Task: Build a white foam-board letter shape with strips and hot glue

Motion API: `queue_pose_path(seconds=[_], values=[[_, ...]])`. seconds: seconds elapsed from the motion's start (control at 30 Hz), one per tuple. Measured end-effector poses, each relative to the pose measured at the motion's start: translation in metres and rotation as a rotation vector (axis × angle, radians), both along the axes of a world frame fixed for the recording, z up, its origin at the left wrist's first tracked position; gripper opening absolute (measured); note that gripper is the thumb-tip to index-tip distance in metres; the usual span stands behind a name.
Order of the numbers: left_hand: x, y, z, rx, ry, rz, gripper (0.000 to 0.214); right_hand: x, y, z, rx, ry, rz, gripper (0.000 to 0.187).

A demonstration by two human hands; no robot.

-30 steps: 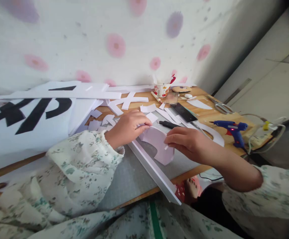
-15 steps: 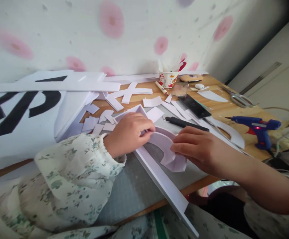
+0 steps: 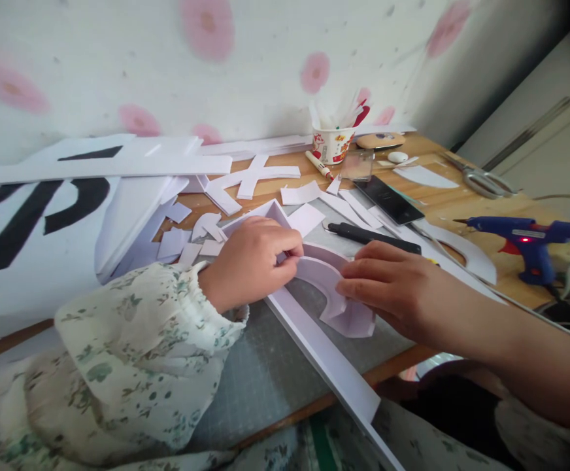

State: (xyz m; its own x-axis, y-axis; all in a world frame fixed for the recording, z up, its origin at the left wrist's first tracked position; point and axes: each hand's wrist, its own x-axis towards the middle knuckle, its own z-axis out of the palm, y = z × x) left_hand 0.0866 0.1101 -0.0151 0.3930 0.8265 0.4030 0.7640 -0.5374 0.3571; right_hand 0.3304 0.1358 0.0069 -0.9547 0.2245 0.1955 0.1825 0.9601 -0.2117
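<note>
A white curved foam-board piece point(image 3: 336, 297) lies on a grey cutting mat point(image 3: 265, 373). My left hand point(image 3: 250, 261) is closed, pinching the piece's upper left end. My right hand point(image 3: 393, 291) presses its fingers together on the piece's right side, gripping its inner curve. A long white foam-board strip point(image 3: 324, 356) runs diagonally under the piece and over the table's front edge. A black craft knife point(image 3: 370, 239) lies just beyond my right hand.
A blue glue gun point(image 3: 525, 239) with a red light stands at the right. A black phone point(image 3: 387, 199), a paper cup point(image 3: 333, 144) of tools, scissors point(image 3: 481, 180) and several white offcuts point(image 3: 187, 239) lie on the wooden table point(image 3: 442, 209). Large white boards with black lettering point(image 3: 44, 216) lie at the left.
The view has shifted a little down and left. Both hands have stayed on the curved piece, which has turned slightly and now lies flatter on the mat.
</note>
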Motion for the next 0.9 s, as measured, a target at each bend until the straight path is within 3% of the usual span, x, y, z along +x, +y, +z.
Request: queue_pose_path(seconds=[0.9], values=[[0.0009, 0.0001, 0.0006, 0.006, 0.046, 0.019, 0.013, -0.0006, -0.0020, -0.0042, 0.042, 0.015, 0.011, 0.020]])
